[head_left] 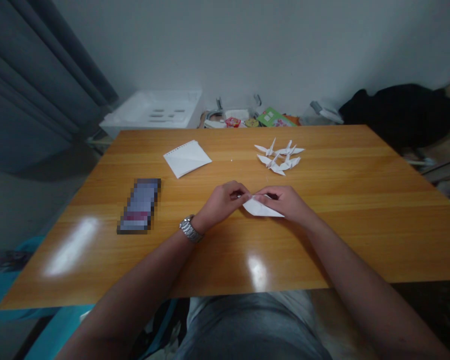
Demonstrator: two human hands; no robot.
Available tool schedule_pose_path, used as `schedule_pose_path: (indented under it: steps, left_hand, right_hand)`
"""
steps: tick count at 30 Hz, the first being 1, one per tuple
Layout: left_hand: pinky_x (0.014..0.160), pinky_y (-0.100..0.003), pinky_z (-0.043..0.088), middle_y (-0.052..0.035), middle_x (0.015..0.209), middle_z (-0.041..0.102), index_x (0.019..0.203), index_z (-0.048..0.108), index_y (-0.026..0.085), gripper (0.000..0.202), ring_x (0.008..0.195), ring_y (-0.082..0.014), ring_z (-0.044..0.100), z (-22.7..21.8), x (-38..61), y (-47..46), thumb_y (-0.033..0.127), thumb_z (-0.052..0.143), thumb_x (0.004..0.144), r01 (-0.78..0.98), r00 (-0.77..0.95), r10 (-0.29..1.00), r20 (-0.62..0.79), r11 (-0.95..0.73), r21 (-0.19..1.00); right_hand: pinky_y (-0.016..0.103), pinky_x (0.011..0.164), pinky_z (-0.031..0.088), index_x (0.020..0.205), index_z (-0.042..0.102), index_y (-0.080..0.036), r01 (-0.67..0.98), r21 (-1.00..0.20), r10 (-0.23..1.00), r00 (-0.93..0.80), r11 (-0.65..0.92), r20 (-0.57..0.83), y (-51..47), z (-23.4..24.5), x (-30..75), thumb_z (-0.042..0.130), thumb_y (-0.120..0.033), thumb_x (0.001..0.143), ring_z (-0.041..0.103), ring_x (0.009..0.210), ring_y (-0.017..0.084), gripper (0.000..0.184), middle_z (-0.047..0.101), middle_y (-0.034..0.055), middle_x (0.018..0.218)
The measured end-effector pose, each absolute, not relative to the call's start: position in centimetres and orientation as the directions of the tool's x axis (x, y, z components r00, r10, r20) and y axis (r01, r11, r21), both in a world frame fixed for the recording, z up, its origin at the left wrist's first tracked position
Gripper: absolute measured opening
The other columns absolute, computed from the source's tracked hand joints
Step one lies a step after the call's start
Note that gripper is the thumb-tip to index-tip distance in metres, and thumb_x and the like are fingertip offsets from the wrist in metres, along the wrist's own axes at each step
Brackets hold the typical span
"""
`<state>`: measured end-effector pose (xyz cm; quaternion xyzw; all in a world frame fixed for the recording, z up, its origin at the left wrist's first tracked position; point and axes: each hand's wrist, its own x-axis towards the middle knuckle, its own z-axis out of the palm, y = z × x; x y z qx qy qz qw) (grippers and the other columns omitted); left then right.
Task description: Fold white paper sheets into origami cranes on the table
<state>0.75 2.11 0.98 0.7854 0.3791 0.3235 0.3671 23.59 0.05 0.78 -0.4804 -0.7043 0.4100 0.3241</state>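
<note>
A folded piece of white paper (263, 207) is between my two hands, just above or on the wooden table (217, 250). My left hand (227, 200) pinches its upper left corner between thumb and fingers. With the thumb on top, my right hand (285, 201) grips the paper's upper edge from the right. The fingertips of both hands nearly meet at the top of the paper. Beyond my right hand stand several folded white paper cranes (279, 157) in a cluster. A stack of white paper sheets (187, 158) with a perforated edge lies beyond my left hand.
A phone (140, 206), its screen pixelated, lies on the table's left side. Behind the far edge are a white foam box (153, 110), a green packet (275, 117) and other small items. A dark cloth heap (401, 112) sits at the back right.
</note>
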Motion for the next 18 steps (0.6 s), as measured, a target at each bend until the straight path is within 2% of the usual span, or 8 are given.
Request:
schedule_pose_path:
  steps: [4,12,18]
  left_hand:
    - [0.074,-0.026,0.051,-0.0048,0.09,0.072,0.091,0.071,0.017,0.02,0.081,-0.0149,0.065,0.86,0.53,2.39,0.035,0.063,0.095,0.342,0.483,0.843,0.236,-0.43,0.836]
    - [0.072,-0.024,0.049,-0.0032,0.087,0.069,0.089,0.067,0.016,0.013,0.08,-0.0139,0.064,0.23,0.8,2.38,0.028,0.063,0.092,0.341,0.461,0.856,0.232,-0.412,0.845]
    - [0.075,-0.026,0.049,-0.0042,0.091,0.072,0.094,0.071,0.017,0.019,0.083,-0.0148,0.065,0.66,0.91,2.04,0.034,0.064,0.095,0.332,0.487,0.841,0.238,-0.43,0.84]
  right_hand:
    - [0.036,0.078,0.052,0.1,0.079,-0.017,0.365,-0.917,0.947,-0.318,0.163,0.042,0.24,0.59,23.88,0.066,-0.055,0.089,0.069,0.087,0.025,0.042,0.079,0.0106,0.099]
    - [0.031,0.067,0.047,0.09,0.077,-0.016,0.401,-0.899,0.945,-0.324,0.178,0.042,0.36,0.14,23.93,0.062,-0.054,0.092,0.065,0.076,0.021,0.041,0.076,0.0079,0.087]
    - [0.03,0.067,0.047,0.091,0.078,-0.017,0.413,-0.892,0.948,-0.315,0.182,0.047,0.1,0.42,23.53,0.063,-0.052,0.092,0.066,0.075,0.02,0.039,0.076,0.0068,0.086]
